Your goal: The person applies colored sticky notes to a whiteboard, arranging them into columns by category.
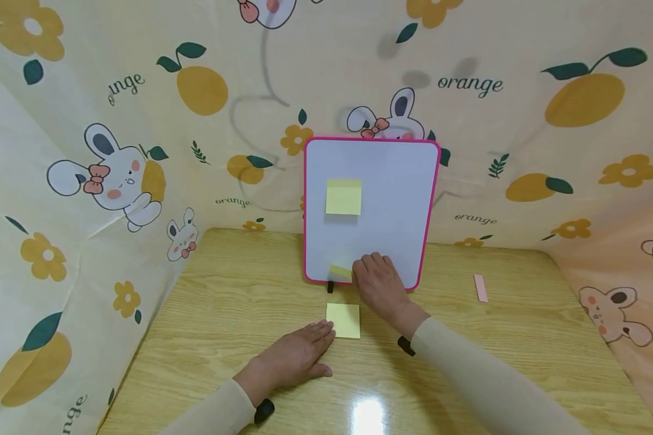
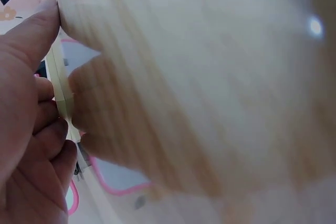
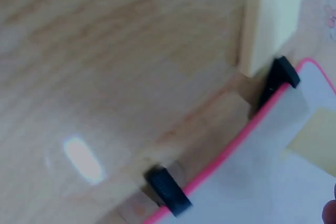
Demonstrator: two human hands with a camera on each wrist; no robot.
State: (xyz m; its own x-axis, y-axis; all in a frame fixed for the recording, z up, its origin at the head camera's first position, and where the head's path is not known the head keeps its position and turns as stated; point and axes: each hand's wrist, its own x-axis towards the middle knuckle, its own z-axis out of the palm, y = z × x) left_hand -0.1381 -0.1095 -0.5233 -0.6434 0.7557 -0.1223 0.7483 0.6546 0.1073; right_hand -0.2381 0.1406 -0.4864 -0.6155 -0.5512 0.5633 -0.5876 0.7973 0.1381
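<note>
A white board with a pink frame stands upright, a yellow sticky note on its upper left. Low on the board, my right hand is bent over a second yellow note, its fingers at the note's right end and mostly hidden. That note lies slanted in the right wrist view, close to a fingertip. On the table in front is a thick yellow sticky note pad. My left hand lies palm down with extended fingers, their tips touching the pad's left edge.
Black feet hold the board's lower edge. A pink strip lies on the wooden table to the right. Behind the board and along the sides hangs a printed cloth. Each wrist wears a black strap.
</note>
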